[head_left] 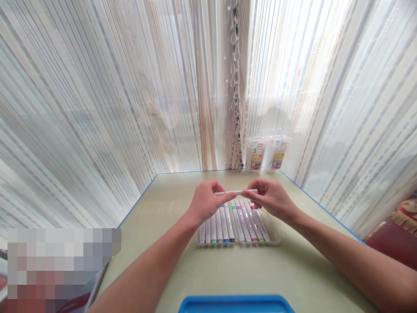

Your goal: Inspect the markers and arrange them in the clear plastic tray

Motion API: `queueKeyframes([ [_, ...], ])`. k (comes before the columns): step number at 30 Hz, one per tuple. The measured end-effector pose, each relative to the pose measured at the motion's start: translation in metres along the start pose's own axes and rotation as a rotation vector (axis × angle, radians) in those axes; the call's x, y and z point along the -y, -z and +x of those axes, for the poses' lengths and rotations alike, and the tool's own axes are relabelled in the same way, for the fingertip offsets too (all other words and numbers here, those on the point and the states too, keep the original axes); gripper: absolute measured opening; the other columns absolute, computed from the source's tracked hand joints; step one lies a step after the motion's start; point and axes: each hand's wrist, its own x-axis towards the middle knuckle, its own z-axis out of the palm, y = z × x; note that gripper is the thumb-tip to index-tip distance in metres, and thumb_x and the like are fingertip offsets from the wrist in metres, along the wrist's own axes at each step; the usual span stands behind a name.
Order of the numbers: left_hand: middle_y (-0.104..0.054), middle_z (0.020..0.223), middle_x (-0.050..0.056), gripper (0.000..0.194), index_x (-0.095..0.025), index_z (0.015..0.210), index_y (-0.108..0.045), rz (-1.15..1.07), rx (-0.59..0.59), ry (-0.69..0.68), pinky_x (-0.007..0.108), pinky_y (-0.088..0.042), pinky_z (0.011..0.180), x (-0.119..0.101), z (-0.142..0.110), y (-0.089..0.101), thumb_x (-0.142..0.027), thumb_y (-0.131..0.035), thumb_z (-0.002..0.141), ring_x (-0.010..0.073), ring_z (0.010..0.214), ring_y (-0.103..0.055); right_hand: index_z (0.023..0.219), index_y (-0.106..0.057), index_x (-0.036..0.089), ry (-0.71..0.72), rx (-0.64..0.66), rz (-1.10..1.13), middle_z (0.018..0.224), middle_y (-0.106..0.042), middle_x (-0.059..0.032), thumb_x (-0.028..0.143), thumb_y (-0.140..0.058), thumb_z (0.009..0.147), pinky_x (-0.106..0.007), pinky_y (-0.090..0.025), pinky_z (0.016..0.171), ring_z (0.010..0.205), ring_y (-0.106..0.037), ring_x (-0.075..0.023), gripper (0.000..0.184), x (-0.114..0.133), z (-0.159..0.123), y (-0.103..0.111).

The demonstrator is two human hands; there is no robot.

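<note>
A slim white marker (pixel 239 192) lies level between my two hands, above the table. My left hand (pixel 208 198) pinches its left end with thumb and fingers. At the other end, my right hand (pixel 267 195) grips it the same way. Just below them rests a clear plastic case (pixel 278 238), opened flat in two halves. Several white markers (pixel 239 221) lie side by side in both halves, with coloured ends in green, blue, black, pink and purple. My hands hide part of the case's far edge.
Two clear containers with yellow labels (pixel 256 158) stand at the back right of the pale green table (pixel 146 243). A blue tray edge (pixel 236 299) shows at the front. Striped curtains (pixel 97 87) and a beaded strand (pixel 236 65) hang behind. The lower left is blurred out.
</note>
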Motion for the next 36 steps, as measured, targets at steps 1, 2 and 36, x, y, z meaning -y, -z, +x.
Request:
queueKeyframes([
  [1,-0.061,0.061,0.0,0.045,-0.016,0.065,-0.058,0.02,0.001,0.005,0.024,-0.036,0.054,-0.001,0.0,0.0,-0.058,-0.074,0.065,0.0134,0.059,-0.054,0.072,-0.062,0.016,0.005,-0.002,-0.023,0.053,-0.058,0.0023,0.051,-0.081,0.066,-0.021,-0.042,0.04,0.043,-0.052,-0.0096,0.04,0.0,-0.001,0.0],
  [2,-0.06,0.06,0.0,0.045,-0.016,0.064,-0.057,0.033,0.004,0.009,0.024,-0.035,0.053,-0.002,-0.001,0.0,-0.058,-0.075,0.064,0.0133,0.058,-0.053,0.071,-0.062,0.016,0.011,-0.004,-0.048,0.052,-0.057,0.0027,0.051,-0.08,0.067,-0.021,-0.04,0.039,0.042,-0.051,-0.0091,0.04,0.001,-0.002,-0.001],
  [36,-0.067,0.063,0.005,0.037,-0.011,0.085,-0.067,-0.488,0.016,0.045,0.022,-0.042,0.046,0.002,0.008,0.002,-0.045,-0.075,0.073,0.0091,0.045,-0.053,0.08,-0.07,0.014,-0.094,-0.084,0.368,0.072,-0.072,-0.0071,0.048,-0.079,0.07,-0.024,-0.041,0.039,0.041,-0.052,-0.0084,0.036,0.001,0.01,0.004],
])
